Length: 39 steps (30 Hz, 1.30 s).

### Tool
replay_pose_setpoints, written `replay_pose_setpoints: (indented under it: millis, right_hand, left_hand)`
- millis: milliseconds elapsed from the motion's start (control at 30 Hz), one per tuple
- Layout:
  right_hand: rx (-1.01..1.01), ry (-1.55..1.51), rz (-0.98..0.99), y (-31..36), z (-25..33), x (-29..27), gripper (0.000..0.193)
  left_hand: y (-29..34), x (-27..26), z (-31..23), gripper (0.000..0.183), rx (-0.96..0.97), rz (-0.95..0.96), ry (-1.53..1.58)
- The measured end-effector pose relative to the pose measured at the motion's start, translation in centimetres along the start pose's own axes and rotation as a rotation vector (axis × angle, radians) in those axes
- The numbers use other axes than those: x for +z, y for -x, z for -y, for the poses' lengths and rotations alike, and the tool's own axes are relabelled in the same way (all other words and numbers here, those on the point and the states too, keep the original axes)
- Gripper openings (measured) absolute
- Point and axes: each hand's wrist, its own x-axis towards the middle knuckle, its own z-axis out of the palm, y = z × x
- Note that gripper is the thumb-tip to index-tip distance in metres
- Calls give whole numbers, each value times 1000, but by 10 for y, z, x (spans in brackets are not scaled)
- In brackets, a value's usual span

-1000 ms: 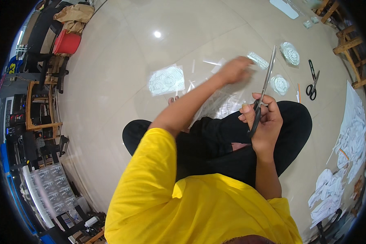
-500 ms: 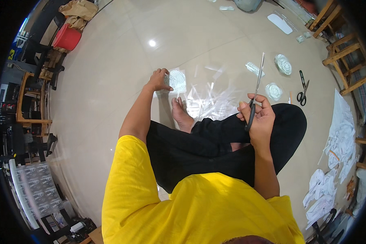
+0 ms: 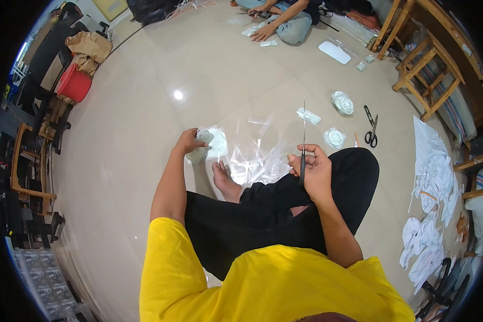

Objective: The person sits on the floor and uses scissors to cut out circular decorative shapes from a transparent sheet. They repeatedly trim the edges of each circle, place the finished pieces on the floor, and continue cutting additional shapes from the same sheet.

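Note:
My left hand [image 3: 191, 143] is closed, thumb on top, on the left part of some pale, silvery-green patterned sheets [image 3: 218, 144]. The part in its grip looks bent, and how many sheets it holds cannot be made out. My right hand [image 3: 316, 176] is raised above my folded leg, wrapped round the dark handles of a pair of scissors [image 3: 304, 131]. Their blades point away from me and look closed. Between the hands, a heap of thin clear and white offcut strips [image 3: 263, 163] lies on the floor beside my bare foot.
Patterned piles [image 3: 335, 138] lie to the right, near black-handled scissors [image 3: 371, 138] and a cutter. Another person's hand [image 3: 263, 32] works at the far side. White scraps [image 3: 434, 166] and wooden stools [image 3: 432, 75] line the right; a red bucket [image 3: 74, 83] stands far left.
The view has tilted up, bringing the other person into sight. My left hand has closed further on the patterned sheets, bending part of them. The right hand's scissors have turned more upright.

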Motion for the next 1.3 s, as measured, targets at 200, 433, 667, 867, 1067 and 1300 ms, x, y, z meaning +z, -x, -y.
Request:
replay_pose_setpoints:
  millis: [200,433,667,867,1067,1300]
  right_hand:
    - [-101,61,0,-5,-1,3,39]
    - [-173,-44,139,-8,29,46,40]
    - [-186,7,185,-7,39,58,37]
    - [-269,165,264,-5,46,73,37]
    - [-207,105,214,-8,38,78,38]
    - [-277,154,155,0,38,72,35]
  left_hand:
    - [9,-20,-170,38,92,-134,852]
    - [108,-15,-290,30,75,-199,1248]
    - [139,-24,-285,38,67,-114,1501]
    - [141,-29,-265,43,156,-230,1465]
    - [140,-25,-260,45,92,-189,1484]
    - [147,-12,-258,56,158,-82,1444]
